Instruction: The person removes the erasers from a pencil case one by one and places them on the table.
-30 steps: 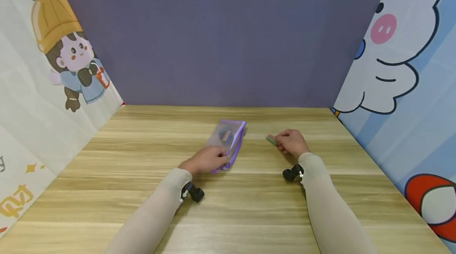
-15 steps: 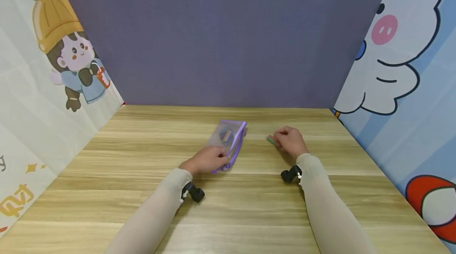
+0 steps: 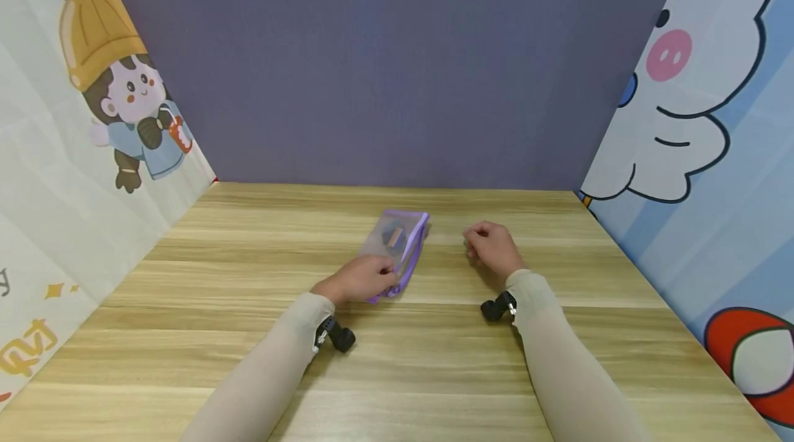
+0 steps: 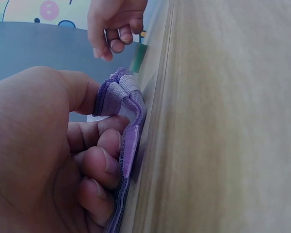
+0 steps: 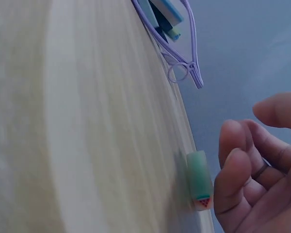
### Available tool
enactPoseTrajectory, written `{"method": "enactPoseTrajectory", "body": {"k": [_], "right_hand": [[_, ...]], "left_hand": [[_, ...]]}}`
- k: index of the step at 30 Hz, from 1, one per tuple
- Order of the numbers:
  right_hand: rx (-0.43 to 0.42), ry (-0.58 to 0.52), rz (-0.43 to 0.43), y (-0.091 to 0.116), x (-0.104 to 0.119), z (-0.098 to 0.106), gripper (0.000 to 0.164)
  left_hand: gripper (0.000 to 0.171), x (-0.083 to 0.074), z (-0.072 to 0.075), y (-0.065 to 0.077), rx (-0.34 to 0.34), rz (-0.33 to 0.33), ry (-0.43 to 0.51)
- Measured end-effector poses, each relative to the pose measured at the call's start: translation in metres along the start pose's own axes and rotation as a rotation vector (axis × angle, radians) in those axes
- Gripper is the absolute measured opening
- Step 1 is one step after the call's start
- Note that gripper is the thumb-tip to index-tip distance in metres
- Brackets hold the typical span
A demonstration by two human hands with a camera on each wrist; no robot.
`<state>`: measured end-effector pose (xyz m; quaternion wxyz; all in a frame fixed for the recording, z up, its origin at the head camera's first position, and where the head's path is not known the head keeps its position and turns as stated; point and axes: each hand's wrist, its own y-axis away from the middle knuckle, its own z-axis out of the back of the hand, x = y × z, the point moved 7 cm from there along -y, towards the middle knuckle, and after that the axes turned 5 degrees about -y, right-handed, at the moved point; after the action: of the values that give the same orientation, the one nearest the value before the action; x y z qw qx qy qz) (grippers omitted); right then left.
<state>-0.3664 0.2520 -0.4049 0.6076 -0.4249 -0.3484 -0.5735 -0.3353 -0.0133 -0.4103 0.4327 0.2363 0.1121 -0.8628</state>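
Note:
A see-through zip pouch [image 3: 376, 240] with purple trim lies on the table, and dark and pinkish items show through it. My left hand [image 3: 360, 278] grips its near corner; in the left wrist view thumb and curled fingers hold the purple zip edge [image 4: 130, 145]. Beside the pouch on the right, a small green block [image 5: 199, 174], like an eraser with a red print at one end, rests on the table. My right hand [image 3: 493, 249] hovers over it with loosely bent fingers, thumb apart from them, holding nothing. From the head view the hand hides most of the block.
A wood-grain table [image 3: 397, 373] reaches back to a grey-blue upright panel [image 3: 397, 69]. Printed cartoon cloths [image 3: 688, 132] stand along both sides. In the right wrist view blue pieces [image 5: 168, 12] sit at the pouch's mouth. Each wrist wears a small black camera [image 3: 498, 307].
My right hand has shifted left over the green block, covering what was visible of it from above. My left hand and the pouch have stayed in place.

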Motion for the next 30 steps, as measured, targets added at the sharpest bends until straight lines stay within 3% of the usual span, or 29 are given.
{"method": "enactPoseTrajectory", "body": {"k": [18, 30], "right_hand": [[0.090, -0.012, -0.052, 0.001, 0.000, -0.016, 0.028], [0.133, -0.054, -0.077, -0.001, -0.002, -0.024, 0.026]], "left_hand": [[0.027, 0.000, -0.001, 0.002, 0.014, 0.014, 0.052], [0.028, 0.001, 0.000, 0.000, -0.001, 0.011, 0.007]]}}
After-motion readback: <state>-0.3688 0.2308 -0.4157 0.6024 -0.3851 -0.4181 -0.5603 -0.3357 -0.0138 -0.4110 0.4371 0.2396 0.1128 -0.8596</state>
